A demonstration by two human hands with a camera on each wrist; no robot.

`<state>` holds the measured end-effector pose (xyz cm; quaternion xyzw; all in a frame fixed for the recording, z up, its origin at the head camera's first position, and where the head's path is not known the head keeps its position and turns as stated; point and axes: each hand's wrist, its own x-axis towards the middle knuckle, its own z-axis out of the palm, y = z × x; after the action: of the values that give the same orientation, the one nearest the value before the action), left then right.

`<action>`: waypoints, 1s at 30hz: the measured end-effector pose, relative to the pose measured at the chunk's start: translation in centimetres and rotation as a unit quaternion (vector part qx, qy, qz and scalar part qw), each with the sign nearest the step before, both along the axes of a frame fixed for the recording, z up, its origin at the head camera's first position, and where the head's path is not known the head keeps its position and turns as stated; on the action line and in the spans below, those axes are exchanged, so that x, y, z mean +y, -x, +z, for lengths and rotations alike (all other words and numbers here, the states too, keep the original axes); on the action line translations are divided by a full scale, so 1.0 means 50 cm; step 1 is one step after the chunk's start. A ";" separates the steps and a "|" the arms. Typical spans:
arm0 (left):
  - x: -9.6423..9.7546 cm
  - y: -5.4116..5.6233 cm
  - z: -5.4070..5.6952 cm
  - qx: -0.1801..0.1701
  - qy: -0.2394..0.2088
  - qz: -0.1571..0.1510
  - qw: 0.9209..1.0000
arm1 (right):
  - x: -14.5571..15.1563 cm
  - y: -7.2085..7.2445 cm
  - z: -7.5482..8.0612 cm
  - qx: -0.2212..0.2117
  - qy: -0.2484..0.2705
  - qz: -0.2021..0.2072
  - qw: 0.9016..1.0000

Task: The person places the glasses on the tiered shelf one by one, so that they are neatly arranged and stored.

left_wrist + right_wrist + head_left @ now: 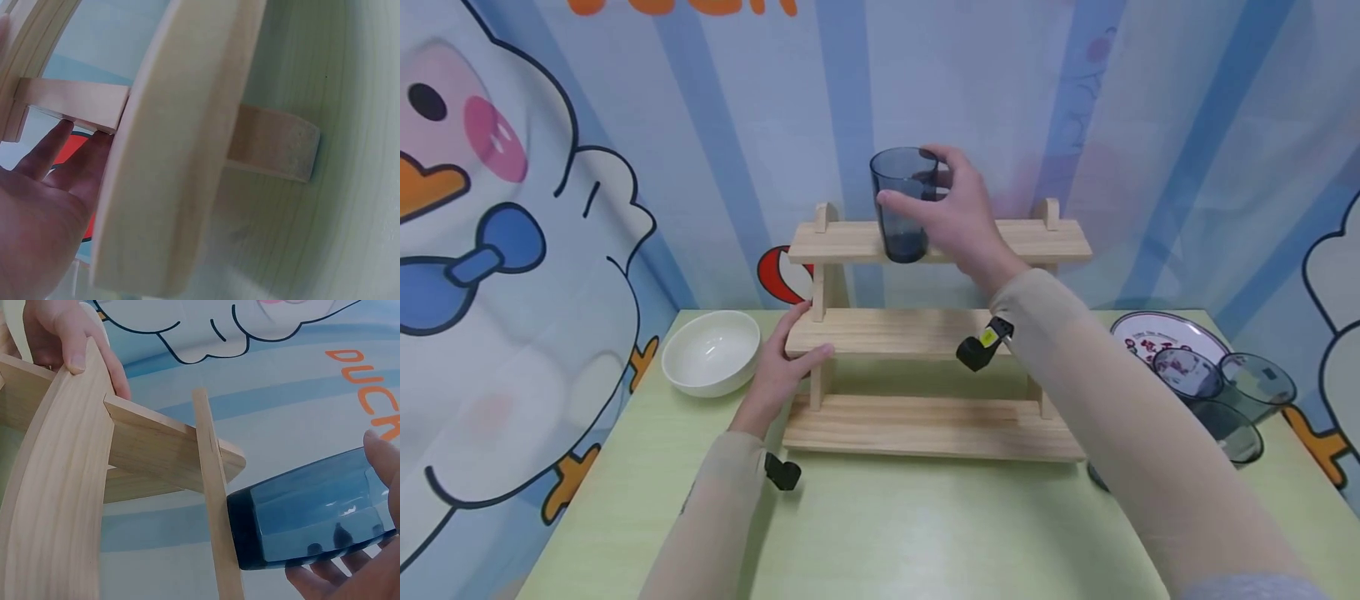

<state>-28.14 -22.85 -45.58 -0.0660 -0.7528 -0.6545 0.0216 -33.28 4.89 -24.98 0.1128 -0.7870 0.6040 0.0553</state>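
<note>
A three-tier wooden shelf rack (887,332) stands on the table. My left hand (778,371) grips the left end of its middle board, thumb on top; in the left wrist view, fingers (81,153) lie against the upright post. Up at the top board (985,237), my right hand (958,212) holds a dark blue-grey drinking glass (898,221) upright, thumb on the near side and fingers around the far side. The right wrist view has the base of the glass (247,534) right at the board's surface.
A white bowl (711,354) sits left of the rack. To the right are a patterned plate (1131,325) and several more dark glasses (1255,379), partly behind my right sleeve. A printed cartoon curtain (737,167) hangs behind the table (925,533).
</note>
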 end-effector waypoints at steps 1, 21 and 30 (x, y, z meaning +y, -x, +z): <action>0.000 0.000 0.000 0.000 0.001 0.000 1.000 | -0.002 0.002 -0.001 0.002 0.000 0.001 1.000; 0.001 0.004 0.001 -0.006 -0.007 -0.001 1.000 | -0.035 0.035 -0.011 0.001 -0.006 -0.018 1.000; 0.002 0.008 0.004 -0.017 -0.011 -0.002 1.000 | -0.027 0.031 -0.017 -0.008 -0.015 -0.024 1.000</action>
<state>-28.52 -22.74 -45.36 -0.0563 -0.7457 -0.6639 0.0086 -34.83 3.54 -25.83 0.0900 -0.7986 0.5919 0.0622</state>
